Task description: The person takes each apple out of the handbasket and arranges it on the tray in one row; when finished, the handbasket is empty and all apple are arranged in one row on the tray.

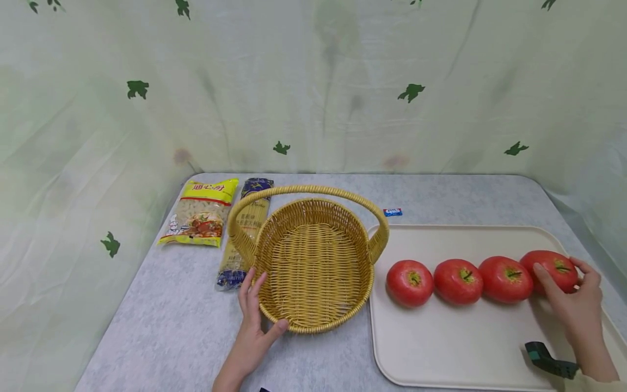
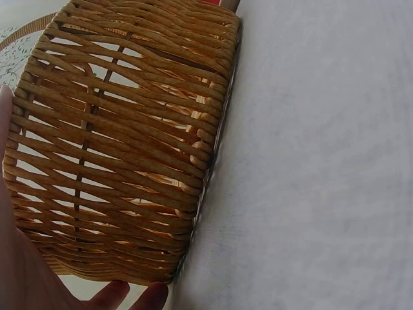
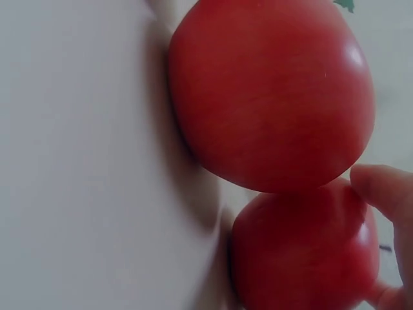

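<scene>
A round wicker basket point(image 1: 313, 321) with a tall arched handle stands at the middle of the table. My left hand point(image 1: 252, 332) lies against its near left side, fingers straight and spread, thumb at the front rim; the woven wall point(image 2: 122, 142) fills much of the left wrist view. On the right, my right hand point(image 1: 573, 305) grips the rightmost red apple point(image 1: 548, 267) between thumb and fingers. A neighbouring apple point(image 3: 271, 90) looms large in the right wrist view, and the gripped apple point(image 3: 303, 252) shows below it.
Several apples sit in a row on a cream tray point(image 1: 455, 348). Left of the basket lie a yellow pasta bag point(image 1: 201, 212) and a long spaghetti packet point(image 1: 254, 212), partly behind the basket. A small blue wrapper point(image 1: 393, 212) lies behind the tray. A leaf-printed curtain point(image 1: 313, 81) hangs at the back.
</scene>
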### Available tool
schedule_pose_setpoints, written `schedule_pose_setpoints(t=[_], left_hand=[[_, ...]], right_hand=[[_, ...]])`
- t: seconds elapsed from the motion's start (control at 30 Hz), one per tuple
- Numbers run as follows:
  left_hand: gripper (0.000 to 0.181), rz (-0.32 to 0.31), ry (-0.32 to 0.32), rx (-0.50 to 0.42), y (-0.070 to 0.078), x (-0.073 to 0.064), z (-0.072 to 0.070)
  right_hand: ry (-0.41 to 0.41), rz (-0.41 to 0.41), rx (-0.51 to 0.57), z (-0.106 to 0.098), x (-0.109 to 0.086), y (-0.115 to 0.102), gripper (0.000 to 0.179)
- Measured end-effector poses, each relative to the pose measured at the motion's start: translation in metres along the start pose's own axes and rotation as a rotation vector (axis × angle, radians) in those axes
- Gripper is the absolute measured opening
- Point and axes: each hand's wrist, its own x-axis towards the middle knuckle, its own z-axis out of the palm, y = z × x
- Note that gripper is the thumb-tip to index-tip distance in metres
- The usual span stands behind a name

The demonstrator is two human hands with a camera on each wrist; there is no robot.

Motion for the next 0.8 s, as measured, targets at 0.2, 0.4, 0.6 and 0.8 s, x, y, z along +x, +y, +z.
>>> schedule_pose_setpoints(t=[0.2, 0.4, 0.6, 0.8], left_hand=[[0.092, 0.005, 0.002, -0.018, -0.001, 0.001, -0.001], [0.091, -0.008, 0.004, -0.015, -0.004, 0.002, -0.001], [0.092, -0.016, 0.019, 0.008, -0.002, 0.001, -0.001], [0.090, -0.029, 0.024, 0.041, 0.004, 0.000, -0.002]], right_hand=[[0.038, -0.020, -0.014, 0.001, 0.000, 0.003, 0.081], [0.198, -0.145, -0.038, 0.009, 0.034, 0.046, 0.072], [0.359, -0.375, -0.010, 0.004, -0.001, 0.006, 0.053], [0.355, -0.507, 0.062, 0.008, -0.055, -0.054, 0.048]])
